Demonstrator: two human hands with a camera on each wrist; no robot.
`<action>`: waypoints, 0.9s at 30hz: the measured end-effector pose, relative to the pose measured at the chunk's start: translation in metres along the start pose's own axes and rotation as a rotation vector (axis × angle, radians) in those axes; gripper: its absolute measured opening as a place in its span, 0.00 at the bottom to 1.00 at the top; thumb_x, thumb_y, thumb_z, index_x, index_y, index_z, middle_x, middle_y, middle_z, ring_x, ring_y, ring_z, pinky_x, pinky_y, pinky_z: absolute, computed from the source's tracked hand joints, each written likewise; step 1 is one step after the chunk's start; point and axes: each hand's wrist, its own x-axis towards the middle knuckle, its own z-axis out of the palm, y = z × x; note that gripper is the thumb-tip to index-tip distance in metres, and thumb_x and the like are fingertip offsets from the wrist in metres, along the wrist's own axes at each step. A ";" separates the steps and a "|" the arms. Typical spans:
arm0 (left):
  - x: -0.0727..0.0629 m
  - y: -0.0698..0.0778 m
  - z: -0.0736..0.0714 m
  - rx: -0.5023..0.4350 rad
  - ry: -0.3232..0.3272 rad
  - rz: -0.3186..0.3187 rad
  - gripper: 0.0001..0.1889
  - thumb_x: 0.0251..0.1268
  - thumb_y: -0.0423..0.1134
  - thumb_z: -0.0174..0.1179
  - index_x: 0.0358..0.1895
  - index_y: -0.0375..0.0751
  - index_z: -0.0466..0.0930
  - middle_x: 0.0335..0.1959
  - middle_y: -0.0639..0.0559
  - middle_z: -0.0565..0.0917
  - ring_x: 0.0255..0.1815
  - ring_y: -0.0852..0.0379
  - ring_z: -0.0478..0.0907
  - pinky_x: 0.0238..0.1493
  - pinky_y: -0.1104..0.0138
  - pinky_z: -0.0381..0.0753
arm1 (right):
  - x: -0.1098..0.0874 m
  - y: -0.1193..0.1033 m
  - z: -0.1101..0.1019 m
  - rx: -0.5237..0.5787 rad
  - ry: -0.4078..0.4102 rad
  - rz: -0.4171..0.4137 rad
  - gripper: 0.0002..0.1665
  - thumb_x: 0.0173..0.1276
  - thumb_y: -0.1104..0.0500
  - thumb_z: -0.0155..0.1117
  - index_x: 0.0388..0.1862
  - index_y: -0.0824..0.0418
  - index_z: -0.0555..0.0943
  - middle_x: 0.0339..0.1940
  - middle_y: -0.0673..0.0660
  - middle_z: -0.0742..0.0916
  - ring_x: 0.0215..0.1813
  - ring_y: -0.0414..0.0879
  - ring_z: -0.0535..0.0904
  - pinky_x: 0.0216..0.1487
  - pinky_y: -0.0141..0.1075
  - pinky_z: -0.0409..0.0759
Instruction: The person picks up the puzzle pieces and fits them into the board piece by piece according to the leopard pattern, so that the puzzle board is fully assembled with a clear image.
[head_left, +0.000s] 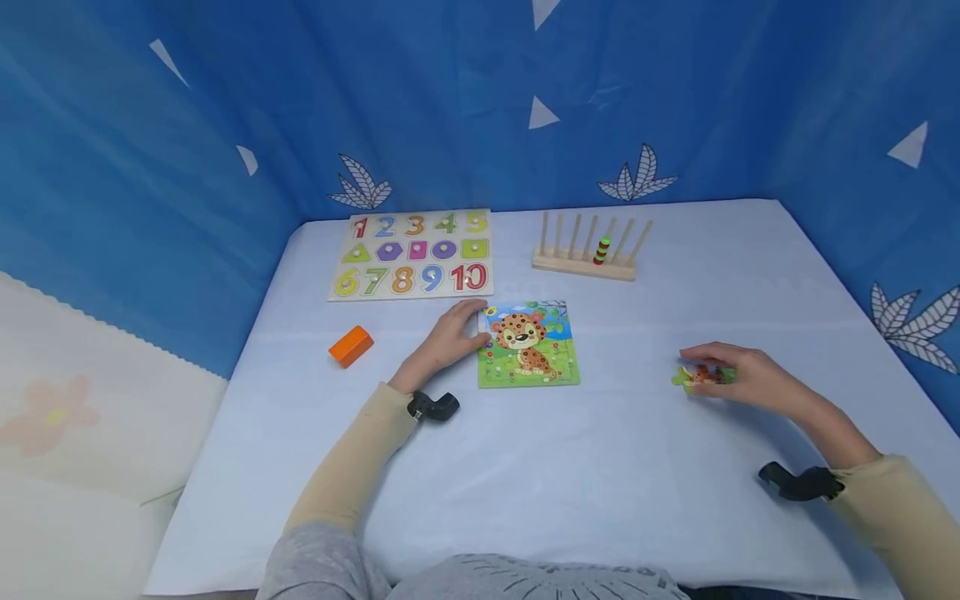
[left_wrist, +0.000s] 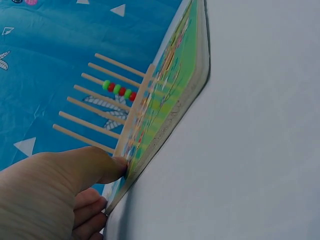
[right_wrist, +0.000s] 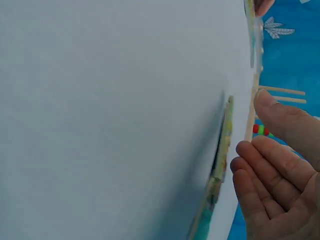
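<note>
A square puzzle board with a spotted cub picture lies mid-table. My left hand holds its left side, the thumb on the board and the other fingers by its edge in the left wrist view. Farther right, small joined puzzle pieces with green and spotted parts lie under my right hand. The right wrist view shows those pieces edge-on. There the right hand has its thumb and fingers spread apart, with no grip on the pieces visible.
A number and shape board lies at the back left. Right of it stands a wooden peg rack with green and red beads on one peg. An orange block sits left of my left hand. Blue cloth hangs behind the table.
</note>
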 end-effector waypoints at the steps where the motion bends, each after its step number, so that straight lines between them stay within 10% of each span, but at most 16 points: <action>1: 0.000 0.000 0.000 -0.002 0.002 -0.002 0.34 0.59 0.40 0.64 0.67 0.33 0.64 0.67 0.40 0.66 0.68 0.46 0.60 0.70 0.59 0.56 | -0.002 0.001 0.002 -0.007 0.008 -0.020 0.31 0.52 0.58 0.75 0.55 0.65 0.78 0.50 0.60 0.83 0.44 0.41 0.78 0.40 0.23 0.77; 17: 0.000 0.002 -0.002 -0.008 -0.003 -0.016 0.33 0.59 0.39 0.65 0.67 0.34 0.64 0.67 0.41 0.66 0.68 0.46 0.60 0.70 0.60 0.56 | -0.005 0.002 0.019 -0.164 0.070 -0.060 0.30 0.50 0.65 0.75 0.55 0.63 0.79 0.50 0.63 0.82 0.48 0.56 0.78 0.40 0.47 0.80; 27: 0.000 0.000 0.001 -0.002 0.002 -0.002 0.33 0.59 0.40 0.65 0.66 0.34 0.64 0.66 0.41 0.66 0.68 0.47 0.60 0.71 0.60 0.55 | 0.048 -0.020 0.032 -0.090 0.009 -0.083 0.27 0.52 0.63 0.75 0.52 0.65 0.80 0.48 0.60 0.83 0.47 0.52 0.78 0.45 0.49 0.79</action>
